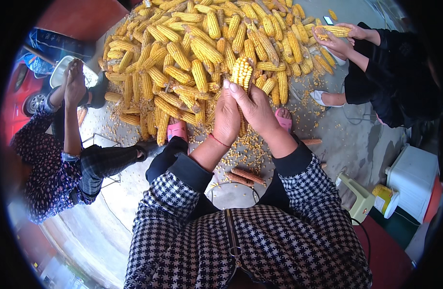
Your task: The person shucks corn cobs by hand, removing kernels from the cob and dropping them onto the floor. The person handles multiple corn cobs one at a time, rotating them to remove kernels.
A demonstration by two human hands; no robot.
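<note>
Both my left hand [226,117] and my right hand [258,110] are closed around one yellow ear of corn [242,72], held upright in front of me. My thumbs meet low on its kernels, and the fingers hide much of the ear. Right behind it rises a big heap of husked corn ears [178,56]. Loose kernels [243,155] are scattered on the floor below my hands. Bare reddish cobs [247,176] lie on the floor between my knees.
A person [62,159] sits at the left, near a white basin [64,68]. At the right another person [384,76] holds an ear of corn [333,31]. A white plastic bin [413,180] and a yellow tub [384,197] stand at the lower right.
</note>
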